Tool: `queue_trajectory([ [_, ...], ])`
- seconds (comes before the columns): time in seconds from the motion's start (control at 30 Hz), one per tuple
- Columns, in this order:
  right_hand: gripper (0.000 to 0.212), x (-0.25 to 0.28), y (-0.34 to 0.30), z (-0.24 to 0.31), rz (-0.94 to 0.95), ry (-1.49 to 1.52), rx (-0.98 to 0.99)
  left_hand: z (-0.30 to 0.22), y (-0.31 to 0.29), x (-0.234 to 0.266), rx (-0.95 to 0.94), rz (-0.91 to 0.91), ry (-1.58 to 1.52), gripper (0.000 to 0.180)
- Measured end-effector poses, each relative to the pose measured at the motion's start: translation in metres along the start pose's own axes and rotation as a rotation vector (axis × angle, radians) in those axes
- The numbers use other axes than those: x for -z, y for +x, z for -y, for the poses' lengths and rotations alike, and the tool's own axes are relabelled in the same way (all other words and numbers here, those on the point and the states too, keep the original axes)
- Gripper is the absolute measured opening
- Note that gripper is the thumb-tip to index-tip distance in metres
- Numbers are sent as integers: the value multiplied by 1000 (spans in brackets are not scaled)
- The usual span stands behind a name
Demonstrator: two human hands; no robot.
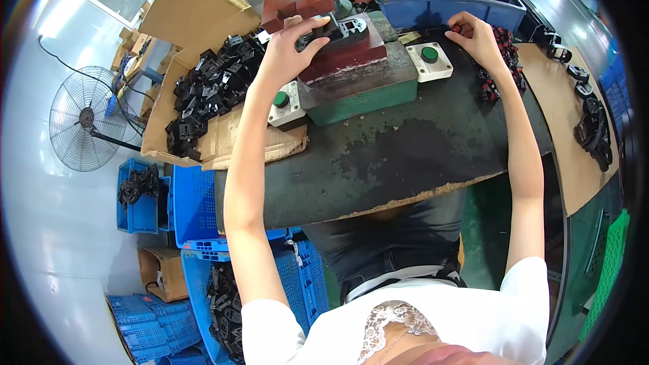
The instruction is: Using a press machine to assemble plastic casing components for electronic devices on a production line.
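Left grip (pixel 287 54): reaching into the press, thumb and fingers closed around a black part (pixel 330 31), which sits on the dark red lower block (pixel 348 62).
Right grip (pixel 478 42): at the far right of the counter (pixel 433 142), thumb and fingertips curled near one another by red-and-black pieces (pixel 499 61); whether they pinch one, I cannot tell.
Press danger: the left fingers lie just under the reddish upper block (pixel 318 1); if it came down now, they could be crushed, perhaps from a stray push on a green button (pixel 429 55) or a fault.
Seating: the black part could end up crooked beside the grey piece (pixel 353 26) if let go unevenly; pressing might then crack it.
Spills: black parts heaped in the cardboard box (pixel 152 138) could tumble if the left forearm knocked it; small red-and-black pieces could scatter if brushed.
Hidden: the hand covers much of the black part, so its seating is unclear. The right fingertips conceal what they touch.
Cut off: the press's top runs past the upper edge.
Hard to make out: items along the dark, curved rim; contents of the blue bin (pixel 460 15).
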State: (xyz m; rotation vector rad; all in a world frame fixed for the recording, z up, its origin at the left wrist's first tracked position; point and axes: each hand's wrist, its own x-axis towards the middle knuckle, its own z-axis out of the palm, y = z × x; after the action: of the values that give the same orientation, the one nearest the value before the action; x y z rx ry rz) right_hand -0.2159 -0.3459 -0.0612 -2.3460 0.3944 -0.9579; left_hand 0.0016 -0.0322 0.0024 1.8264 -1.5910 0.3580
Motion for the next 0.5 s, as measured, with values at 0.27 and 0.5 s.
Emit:
queue_trajectory([
  [0.27, 24, 2, -1, 5, -43, 72, -48, 3, 1, 1, -76, 117, 153, 33],
  [0.5, 30, -2, 16, 45, 102, 431, 29, 13, -9, -12, 5, 69, 131, 31],
])
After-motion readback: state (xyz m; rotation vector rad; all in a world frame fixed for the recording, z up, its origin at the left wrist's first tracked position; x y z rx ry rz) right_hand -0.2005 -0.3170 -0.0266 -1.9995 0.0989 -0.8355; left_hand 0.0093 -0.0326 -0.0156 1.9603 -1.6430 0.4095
